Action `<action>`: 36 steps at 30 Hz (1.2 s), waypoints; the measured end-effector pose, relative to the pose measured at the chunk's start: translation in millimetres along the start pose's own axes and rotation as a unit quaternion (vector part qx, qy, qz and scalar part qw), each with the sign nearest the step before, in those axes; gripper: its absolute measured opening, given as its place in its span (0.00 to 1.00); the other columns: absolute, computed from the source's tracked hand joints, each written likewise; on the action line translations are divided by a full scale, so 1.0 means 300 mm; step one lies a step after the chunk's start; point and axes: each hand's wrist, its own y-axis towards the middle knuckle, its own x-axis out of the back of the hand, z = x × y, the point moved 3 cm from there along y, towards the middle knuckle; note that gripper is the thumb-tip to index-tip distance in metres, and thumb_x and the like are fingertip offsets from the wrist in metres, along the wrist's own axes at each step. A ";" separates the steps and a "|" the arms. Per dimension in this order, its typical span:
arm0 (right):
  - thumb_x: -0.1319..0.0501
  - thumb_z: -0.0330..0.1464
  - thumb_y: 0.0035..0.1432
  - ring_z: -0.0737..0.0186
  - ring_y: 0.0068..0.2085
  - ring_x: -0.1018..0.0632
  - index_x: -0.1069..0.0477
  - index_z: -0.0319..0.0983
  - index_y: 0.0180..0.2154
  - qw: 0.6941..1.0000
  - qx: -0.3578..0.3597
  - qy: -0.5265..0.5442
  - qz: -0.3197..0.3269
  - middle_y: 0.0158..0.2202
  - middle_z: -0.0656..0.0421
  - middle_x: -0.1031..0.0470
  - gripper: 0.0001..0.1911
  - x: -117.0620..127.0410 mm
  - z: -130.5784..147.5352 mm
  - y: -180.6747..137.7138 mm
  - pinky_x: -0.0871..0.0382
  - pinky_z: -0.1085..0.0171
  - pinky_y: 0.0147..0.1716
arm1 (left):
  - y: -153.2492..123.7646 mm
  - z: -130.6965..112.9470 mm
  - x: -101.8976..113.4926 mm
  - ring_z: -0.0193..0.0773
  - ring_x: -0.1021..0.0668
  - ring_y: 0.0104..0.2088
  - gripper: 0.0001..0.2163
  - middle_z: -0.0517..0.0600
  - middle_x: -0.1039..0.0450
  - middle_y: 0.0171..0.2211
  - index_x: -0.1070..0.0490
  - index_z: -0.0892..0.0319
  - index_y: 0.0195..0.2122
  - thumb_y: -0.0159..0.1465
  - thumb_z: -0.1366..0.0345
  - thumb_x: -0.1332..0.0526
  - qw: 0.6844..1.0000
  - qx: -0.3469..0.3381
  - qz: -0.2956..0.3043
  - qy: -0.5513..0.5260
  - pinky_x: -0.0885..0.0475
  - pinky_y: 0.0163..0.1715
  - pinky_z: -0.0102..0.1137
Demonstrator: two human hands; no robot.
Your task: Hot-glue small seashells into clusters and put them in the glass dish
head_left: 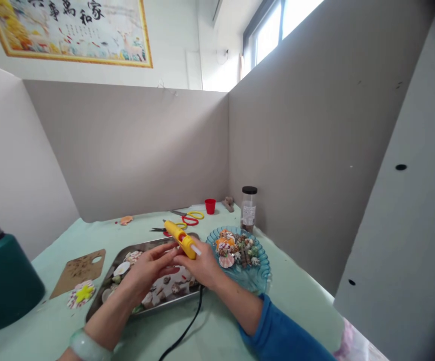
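Observation:
A yellow hot glue gun [179, 238], with a white glue stick at its back end, is gripped in my right hand [204, 265] above the metal tray [164, 312]. A black cord [185, 333] hangs below that hand. My left hand [155, 265] is beside it, its fingers bent inward and close to my right fingertips. Whatever lies between the left fingers is hidden. Under both hands, the tray holds several shells [121, 268] and small stones. Right of my right hand stands a blue glass plate [264, 271] with a cluster of shells and an orange starfish-like piece [225, 239].
A teal flask [6, 281] stands at left, near a brown board [80, 271] and a round shell piece with a yellow star [82, 294]. Behind the tray lie scissors [190, 219], a red cup [210, 206] and a black-lidded jar [248, 208]. Partition walls [145, 150] enclose the table.

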 end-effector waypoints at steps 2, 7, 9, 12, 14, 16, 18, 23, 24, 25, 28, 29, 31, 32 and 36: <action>0.36 0.35 0.46 0.67 0.28 0.29 0.30 0.39 0.34 1.000 -0.011 0.017 0.011 0.27 0.63 0.28 0.12 -0.005 -0.007 0.001 0.35 0.69 0.28 | 0.005 0.004 0.004 0.42 0.23 0.42 0.23 0.57 0.27 0.46 0.30 0.63 0.48 0.50 0.61 0.32 1.000 -0.006 0.004 -0.027 0.27 0.42 0.35; 0.38 0.39 0.49 0.68 0.23 0.30 0.30 0.36 0.38 0.995 -0.069 0.070 -0.017 0.27 0.61 0.29 0.17 -0.006 -0.042 0.009 0.33 0.67 0.23 | 0.013 -0.003 0.022 0.39 0.22 0.35 0.16 0.57 0.24 0.38 0.29 0.64 0.41 0.53 0.64 0.34 0.995 -0.040 0.006 -0.090 0.28 0.32 0.30; 0.38 0.41 0.48 0.69 0.21 0.31 0.30 0.35 0.40 0.992 -0.087 0.083 -0.027 0.27 0.60 0.30 0.19 -0.005 -0.050 0.013 0.34 0.67 0.21 | 0.013 -0.007 0.029 0.40 0.22 0.33 0.13 0.57 0.24 0.35 0.29 0.65 0.36 0.52 0.65 0.34 0.994 -0.040 -0.003 -0.104 0.29 0.28 0.29; 0.38 0.42 0.47 0.69 0.21 0.32 0.30 0.35 0.40 0.990 -0.106 0.086 -0.042 0.26 0.61 0.31 0.22 -0.003 -0.045 0.015 0.34 0.67 0.21 | 0.010 -0.012 0.032 0.39 0.22 0.30 0.13 0.57 0.25 0.33 0.29 0.67 0.36 0.52 0.65 0.35 0.995 -0.050 -0.016 -0.088 0.32 0.25 0.27; 0.37 0.43 0.46 0.69 0.21 0.32 0.30 0.35 0.38 0.990 -0.114 0.069 -0.048 0.26 0.61 0.31 0.21 -0.001 -0.035 0.012 0.34 0.67 0.22 | 0.008 -0.014 0.031 0.36 0.23 0.29 0.14 0.55 0.25 0.32 0.28 0.67 0.38 0.54 0.63 0.37 0.996 -0.072 -0.020 -0.045 0.34 0.23 0.26; 0.37 0.43 0.45 0.68 0.22 0.31 0.29 0.35 0.37 0.991 -0.109 0.055 -0.051 0.26 0.61 0.30 0.20 0.001 -0.023 0.009 0.33 0.67 0.23 | 0.008 -0.016 0.030 0.33 0.25 0.25 0.14 0.53 0.26 0.29 0.28 0.67 0.40 0.56 0.62 0.39 0.995 -0.099 -0.029 0.017 0.35 0.22 0.25; 0.36 0.43 0.45 0.68 0.22 0.31 0.29 0.35 0.37 0.992 -0.100 0.053 -0.049 0.26 0.61 0.30 0.20 0.002 -0.015 0.009 0.33 0.66 0.23 | 0.009 -0.017 0.026 0.30 0.29 0.21 0.14 0.49 0.27 0.24 0.28 0.66 0.41 0.56 0.63 0.40 0.989 -0.123 -0.036 0.077 0.36 0.21 0.24; 0.37 0.43 0.45 0.68 0.20 0.32 0.29 0.36 0.38 0.993 -0.106 0.038 -0.033 0.24 0.62 0.30 0.21 0.001 -0.015 0.008 0.34 0.67 0.21 | 0.014 -0.010 0.020 0.29 0.31 0.18 0.14 0.43 0.32 0.19 0.31 0.65 0.42 0.55 0.64 0.41 0.975 -0.168 -0.056 0.138 0.36 0.19 0.24; 0.37 0.43 0.45 0.68 0.20 0.31 0.29 0.36 0.36 0.994 -0.106 0.026 -0.029 0.24 0.62 0.30 0.19 0.000 -0.015 0.007 0.34 0.67 0.21 | 0.016 -0.005 0.020 0.29 0.30 0.18 0.14 0.44 0.31 0.19 0.31 0.65 0.42 0.56 0.64 0.41 0.972 -0.172 -0.062 0.146 0.35 0.19 0.24; 0.37 0.42 0.44 0.68 0.21 0.31 0.29 0.36 0.34 0.994 -0.104 0.013 -0.025 0.23 0.62 0.30 0.18 -0.001 -0.015 0.006 0.34 0.67 0.21 | 0.018 0.000 0.021 0.30 0.29 0.18 0.14 0.45 0.30 0.20 0.31 0.65 0.42 0.56 0.63 0.42 0.970 -0.177 -0.067 0.153 0.35 0.20 0.24; 0.38 0.41 0.45 0.66 0.21 0.30 0.30 0.37 0.29 0.995 -0.098 -0.021 -0.031 0.22 0.62 0.30 0.14 0.000 -0.013 0.005 0.33 0.67 0.23 | 0.023 0.015 0.020 0.31 0.26 0.19 0.15 0.48 0.26 0.25 0.31 0.64 0.42 0.57 0.61 0.42 0.967 -0.186 -0.070 0.158 0.32 0.21 0.25; 0.38 0.41 0.45 0.66 0.22 0.30 0.30 0.37 0.30 0.994 -0.097 -0.024 -0.039 0.22 0.62 0.30 0.14 0.001 -0.013 0.006 0.33 0.67 0.23 | 0.025 0.019 0.018 0.33 0.25 0.20 0.15 0.50 0.26 0.26 0.31 0.64 0.43 0.58 0.60 0.43 0.969 -0.180 -0.066 0.154 0.31 0.22 0.26; 0.39 0.41 0.46 0.65 0.22 0.29 0.30 0.36 0.33 0.993 -0.099 -0.022 -0.056 0.23 0.61 0.30 0.15 0.003 -0.014 0.009 0.33 0.66 0.23 | 0.027 0.025 0.010 0.36 0.23 0.22 0.17 0.51 0.25 0.26 0.32 0.63 0.43 0.60 0.57 0.46 0.976 -0.155 -0.051 0.147 0.30 0.22 0.27; 0.39 0.41 0.46 0.65 0.22 0.29 0.29 0.36 0.34 0.993 -0.102 -0.019 -0.063 0.23 0.61 0.29 0.16 0.004 -0.015 0.011 0.33 0.66 0.22 | 0.026 0.028 0.005 0.37 0.22 0.22 0.17 0.52 0.25 0.24 0.32 0.63 0.42 0.61 0.55 0.47 0.979 -0.140 -0.043 0.144 0.29 0.22 0.28; 0.39 0.41 0.46 0.67 0.21 0.30 0.29 0.36 0.38 0.993 -0.104 -0.008 -0.060 0.25 0.61 0.29 0.19 0.003 -0.017 0.014 0.33 0.67 0.22 | 0.021 0.026 -0.010 0.38 0.22 0.22 0.16 0.52 0.25 0.22 0.33 0.63 0.34 0.57 0.53 0.42 0.984 -0.119 -0.021 0.129 0.28 0.22 0.28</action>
